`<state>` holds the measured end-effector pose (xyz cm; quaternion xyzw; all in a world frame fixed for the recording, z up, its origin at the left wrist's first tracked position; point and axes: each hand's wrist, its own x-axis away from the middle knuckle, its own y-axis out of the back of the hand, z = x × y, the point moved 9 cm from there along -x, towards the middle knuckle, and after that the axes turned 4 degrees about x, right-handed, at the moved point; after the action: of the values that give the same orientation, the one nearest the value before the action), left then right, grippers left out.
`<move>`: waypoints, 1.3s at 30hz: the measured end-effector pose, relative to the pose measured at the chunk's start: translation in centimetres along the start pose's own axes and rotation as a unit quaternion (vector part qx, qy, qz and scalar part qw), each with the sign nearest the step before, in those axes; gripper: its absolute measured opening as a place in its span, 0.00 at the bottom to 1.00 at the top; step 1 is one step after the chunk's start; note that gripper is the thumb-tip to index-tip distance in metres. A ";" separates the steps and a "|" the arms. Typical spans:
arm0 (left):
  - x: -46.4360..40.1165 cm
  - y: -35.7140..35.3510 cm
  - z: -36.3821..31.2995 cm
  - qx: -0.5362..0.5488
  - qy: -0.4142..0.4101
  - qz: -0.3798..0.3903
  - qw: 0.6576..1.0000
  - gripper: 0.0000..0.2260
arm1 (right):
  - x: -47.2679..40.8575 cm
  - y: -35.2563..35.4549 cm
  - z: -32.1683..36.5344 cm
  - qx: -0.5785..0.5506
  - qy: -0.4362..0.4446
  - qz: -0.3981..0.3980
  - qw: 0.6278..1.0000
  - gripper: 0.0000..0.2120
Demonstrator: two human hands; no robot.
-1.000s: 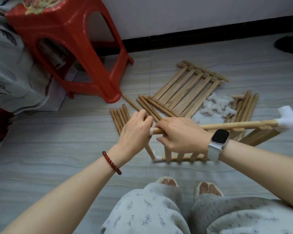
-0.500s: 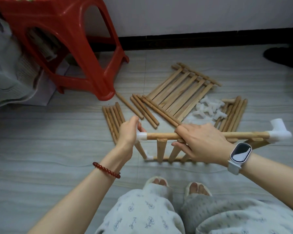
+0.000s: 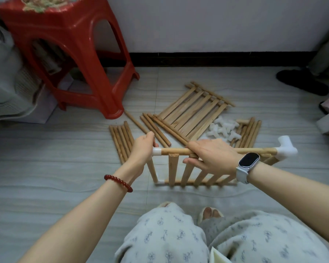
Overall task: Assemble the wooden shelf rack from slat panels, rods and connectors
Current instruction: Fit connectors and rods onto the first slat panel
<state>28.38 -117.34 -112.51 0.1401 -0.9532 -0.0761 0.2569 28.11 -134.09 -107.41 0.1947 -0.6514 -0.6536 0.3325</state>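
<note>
standing upright, pale wooden slat panel (image 3: 180, 170) with white corner connectors (image 3: 285, 151).

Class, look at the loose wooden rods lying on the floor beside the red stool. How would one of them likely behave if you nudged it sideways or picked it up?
The loose rods look round and lie on a smooth floor, so a sideways nudge would probably roll one. They look straight and solid, so likely stiff, not bendy. Being thin wood, one is probably light enough to lift with one hand.

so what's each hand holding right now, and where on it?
Both hold the upright slat panel. The left hand grips its left top corner at the white connector; the right hand lies over the top rod near mid-length, thumb underneath.
</note>
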 end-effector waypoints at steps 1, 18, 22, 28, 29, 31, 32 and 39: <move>0.1 0.2 -0.3 -0.025 -0.007 0.001 1.000 0.16 | 0.1 0.2 -0.3 -0.032 -0.008 0.012 0.999 0.16; 5.0 3.4 -3.4 -0.146 -0.010 -0.033 0.989 0.14 | 14.4 1.1 -14.8 -0.225 -0.547 -0.047 0.805 0.07; 6.3 9.6 -6.8 -0.129 -0.063 -0.125 0.982 0.17 | 11.1 6.3 -12.6 -0.247 -0.509 -0.136 0.813 0.06; 9.2 21.7 -6.7 -0.059 -0.152 -0.336 0.928 0.18 | 2.3 10.8 -6.6 -0.368 -0.439 -0.195 0.796 0.10; 9.8 24.0 -5.6 -0.023 -0.166 -0.366 0.915 0.16 | 0.0 10.5 -4.7 -0.397 -0.421 -0.178 0.796 0.09; 11.2 28.2 -3.3 0.013 -0.188 -0.424 0.886 0.15 | -4.1 8.9 -0.9 -0.472 -0.379 -0.134 0.785 0.04; 11.8 30.0 -2.2 0.015 -0.196 -0.446 0.873 0.14 | -6.0 8.1 0.7 -0.474 -0.365 -0.121 0.792 0.04; 11.4 37.9 11.7 -0.024 -0.026 -0.506 0.862 0.11 | -16.3 0.3 12.0 -0.498 -0.273 -0.098 0.817 0.09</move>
<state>4.29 -84.01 -108.96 0.5950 -0.7554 -0.2217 0.1615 31.41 -114.19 -109.17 -0.1211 -0.2783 -0.9444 0.1265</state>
